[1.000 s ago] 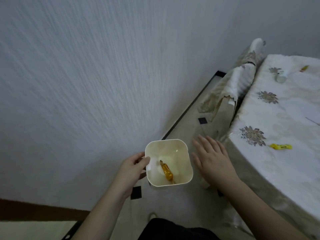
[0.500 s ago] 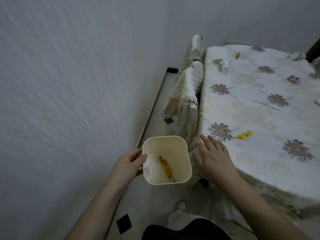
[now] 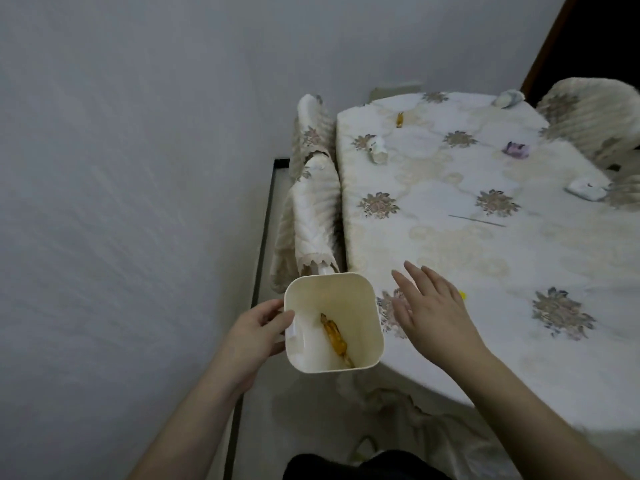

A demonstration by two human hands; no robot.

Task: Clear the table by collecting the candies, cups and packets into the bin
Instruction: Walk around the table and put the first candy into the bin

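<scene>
My left hand (image 3: 258, 332) grips the left rim of a cream square bin (image 3: 363, 299) held beside the table's near left corner. An orange candy (image 3: 334, 337) lies inside the bin. My right hand (image 3: 436, 313) hovers flat with straight fingers over the table edge, right of the bin, nearly covering a yellow candy (image 3: 462, 295). Farther off on the floral tablecloth (image 3: 450, 237) lie an orange candy (image 3: 400, 119), a crumpled white cup (image 3: 379, 150), a purple packet (image 3: 516, 149), a white cup (image 3: 585, 190) on its side and a pale wrapper (image 3: 509, 98).
Two covered chairs (image 3: 315, 216) stand against the table's left side, near the grey wall. Another covered chair (image 3: 595, 116) sits at the far right. A thin dark line (image 3: 476, 220) crosses the cloth mid-table. The floor has a dark border strip (image 3: 263, 230).
The view has swung right so more of the table shows. My right hand has moved from beside the bin out over the table edge, above the yellow candy. The bin stays in my left hand.
</scene>
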